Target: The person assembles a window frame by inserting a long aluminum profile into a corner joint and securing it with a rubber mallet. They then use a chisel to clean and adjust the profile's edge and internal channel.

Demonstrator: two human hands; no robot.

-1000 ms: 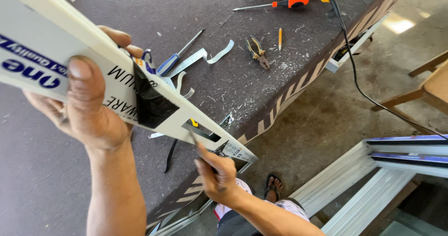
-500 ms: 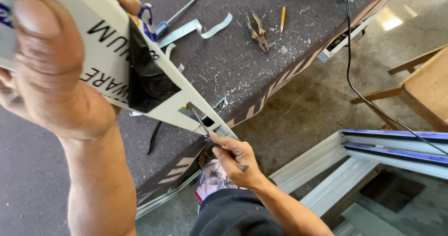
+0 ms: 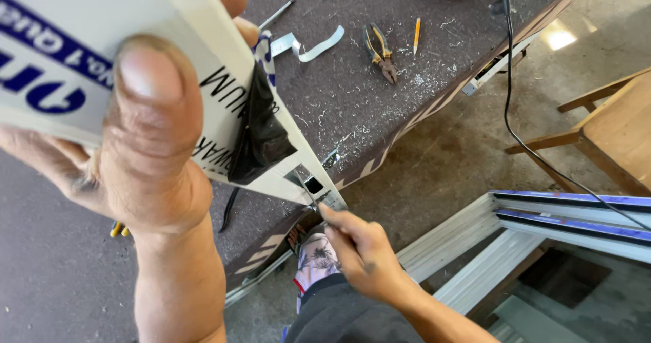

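Dark felt-topped workbench (image 3: 380, 105) across the upper frame, concrete floor (image 3: 475, 153) to the right, metal shavings scattered on the felt. White window frame (image 3: 515, 238) with purple-taped edges lying on the floor, lower right; wooden stand (image 3: 610, 122) just above it. Long white aluminium bar (image 3: 81, 78) with blue and black print, close to the camera, angled down toward the bench edge. Left hand (image 3: 146, 146) clamped round the bar, thumb pressed flat on its face. Black film (image 3: 261, 136) peeled back near the bar's cut end. Right hand (image 3: 363, 255) closed on a thin metal tool (image 3: 306, 192), tip in the open cut end of the bar. Black cable (image 3: 522, 136) trailing off the bench. Pliers (image 3: 381, 52), pencil (image 3: 417, 35), curled white strip (image 3: 312, 47) on the felt, well apart from both hands.
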